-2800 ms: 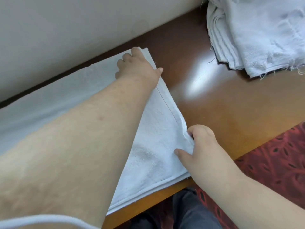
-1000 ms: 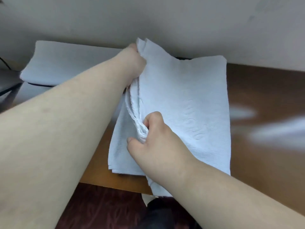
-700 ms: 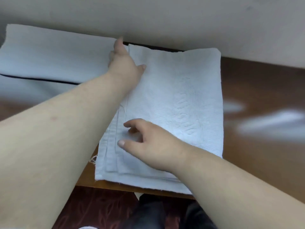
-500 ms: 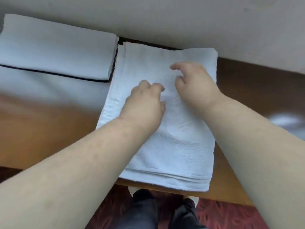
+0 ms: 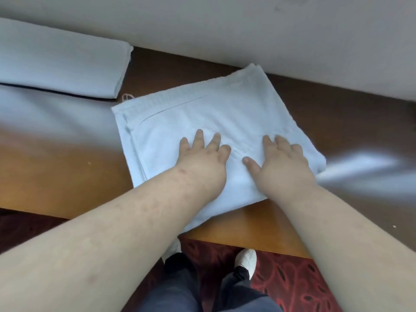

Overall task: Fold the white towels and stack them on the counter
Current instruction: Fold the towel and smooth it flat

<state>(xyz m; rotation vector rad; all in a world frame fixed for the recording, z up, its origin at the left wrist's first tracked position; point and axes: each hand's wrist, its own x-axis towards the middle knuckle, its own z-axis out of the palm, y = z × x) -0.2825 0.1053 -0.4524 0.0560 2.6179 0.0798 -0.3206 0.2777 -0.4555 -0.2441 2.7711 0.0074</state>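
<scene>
A folded white towel (image 5: 216,113) lies on the wooden counter (image 5: 58,176), turned at an angle, its near corner reaching the front edge. My left hand (image 5: 202,161) rests flat on the towel's middle with fingers spread. My right hand (image 5: 281,163) lies flat beside it on the towel's right half, fingers also apart. Neither hand grips the cloth. Another folded white towel (image 5: 60,64) sits at the back left against the wall.
A pale wall (image 5: 225,25) runs right behind the counter. Below the front edge are red patterned carpet (image 5: 299,280), my dark trousers and a white shoe (image 5: 246,260). Glare streaks the counter at right.
The towel has been folded smaller and now lies rotated, away from the left towel. Both hands went from pinching and arranging its layers to lying flat on top.
</scene>
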